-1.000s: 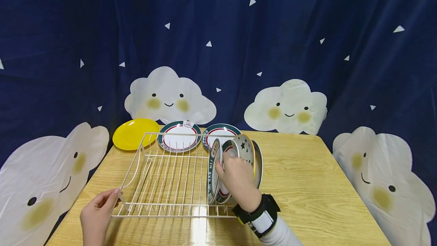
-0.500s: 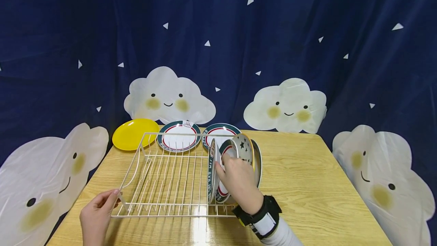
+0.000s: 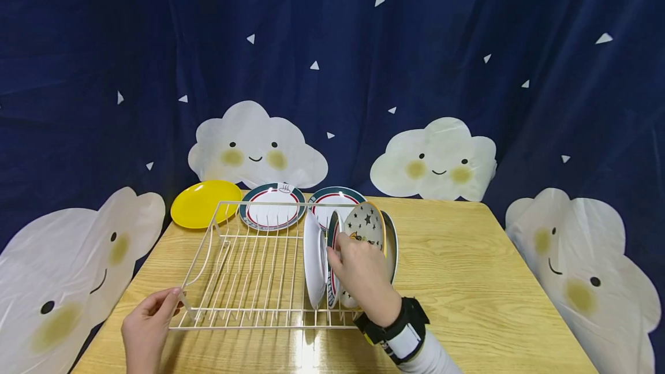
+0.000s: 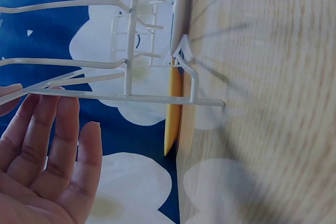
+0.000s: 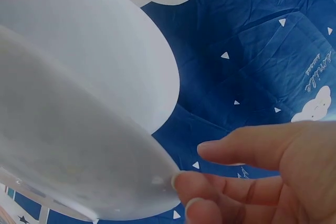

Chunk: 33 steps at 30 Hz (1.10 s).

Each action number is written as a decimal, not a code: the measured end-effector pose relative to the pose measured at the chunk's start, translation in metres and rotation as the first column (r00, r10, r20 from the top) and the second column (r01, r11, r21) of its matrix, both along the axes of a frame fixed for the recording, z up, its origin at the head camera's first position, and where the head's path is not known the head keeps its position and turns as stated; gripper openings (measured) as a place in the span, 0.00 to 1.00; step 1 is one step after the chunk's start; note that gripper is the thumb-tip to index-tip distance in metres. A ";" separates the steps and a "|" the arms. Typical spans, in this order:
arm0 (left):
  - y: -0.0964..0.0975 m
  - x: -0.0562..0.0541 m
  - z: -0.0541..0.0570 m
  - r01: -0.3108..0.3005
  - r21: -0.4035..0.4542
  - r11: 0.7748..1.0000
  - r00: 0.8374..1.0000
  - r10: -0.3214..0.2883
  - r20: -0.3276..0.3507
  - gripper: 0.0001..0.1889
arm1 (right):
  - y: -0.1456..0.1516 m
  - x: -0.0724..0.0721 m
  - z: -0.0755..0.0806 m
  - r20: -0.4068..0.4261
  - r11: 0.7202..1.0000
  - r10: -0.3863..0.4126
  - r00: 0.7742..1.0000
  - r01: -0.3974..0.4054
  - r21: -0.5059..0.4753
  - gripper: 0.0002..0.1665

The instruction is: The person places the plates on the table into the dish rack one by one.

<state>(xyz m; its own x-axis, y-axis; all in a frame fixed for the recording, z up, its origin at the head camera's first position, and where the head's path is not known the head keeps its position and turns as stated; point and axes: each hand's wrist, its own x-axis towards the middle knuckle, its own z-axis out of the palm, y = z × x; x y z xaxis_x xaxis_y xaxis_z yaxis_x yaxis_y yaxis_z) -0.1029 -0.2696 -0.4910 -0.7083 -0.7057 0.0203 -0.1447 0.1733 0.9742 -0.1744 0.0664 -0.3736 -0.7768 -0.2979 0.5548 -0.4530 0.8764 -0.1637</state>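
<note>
Clamped at the left, merely touching at the right

With the right hand [image 3: 362,267], touches by one fingertip [image 5: 181,178] the rim of a round white plate with a lettered green border [image 3: 332,292]; holds the thumb apart from that finger, and hides some other fingers from sight. With the left hand [image 3: 148,316], pinches the near left corner of a white wire dish rack [image 3: 260,328] between thumb and fingers.

Just left of the touched plate, on edge in the rack's right half like it, shows a round plate with a plain white outer side [image 3: 313,264], tilted left. Just to the right, also on edge, shows a round pale plate with dark stars and a yellow-orange rim [image 3: 366,221], partly covering a dark-rimmed round plate [image 3: 392,241].

Past the rack, along the far edge of a light wood-grain table [image 3: 457,281], lie in a row a glossy yellow round plate [image 3: 202,205] and two green-bordered white plates with red rings [image 3: 272,205], the right one partly hidden. Behind hangs a navy cloth curtain [image 3: 332,22], printed with small white triangles and smiling white clouds [image 3: 260,137].
</note>
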 end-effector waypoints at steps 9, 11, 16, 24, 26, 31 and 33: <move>0.000 0.000 0.000 -0.003 0.000 1.000 1.000 0.003 0.002 0.12 | -0.001 -0.001 -0.002 0.024 0.999 0.043 0.999 -0.043 0.008 0.14; 0.000 -0.001 0.000 -0.003 -0.003 1.000 1.000 0.003 0.004 0.12 | -0.003 -0.001 -0.002 0.052 0.998 0.061 0.997 -0.061 0.000 0.15; 0.001 -0.001 0.002 0.005 -0.008 1.000 1.000 -0.005 0.005 0.13 | -0.006 -0.004 -0.005 0.091 0.995 0.096 0.991 -0.095 -0.008 0.16; 0.002 0.000 0.002 -0.005 -0.008 1.000 1.000 0.005 -0.014 0.12 | -0.006 -0.003 -0.007 0.091 0.992 0.121 0.988 -0.118 -0.038 0.16; 0.002 0.000 0.002 -0.005 -0.010 1.000 1.000 0.005 -0.018 0.13 | -0.004 -0.001 -0.007 0.075 0.992 0.125 0.989 -0.122 -0.043 0.15; 0.002 0.000 0.002 -0.001 -0.011 1.000 1.000 0.001 -0.019 0.13 | 0.006 0.005 -0.004 0.036 0.990 0.131 0.991 -0.128 -0.066 0.10; 0.002 0.000 0.002 0.000 -0.006 1.000 1.000 0.000 -0.018 0.13 | 0.012 0.007 -0.002 0.001 0.989 0.127 0.992 -0.126 -0.083 0.11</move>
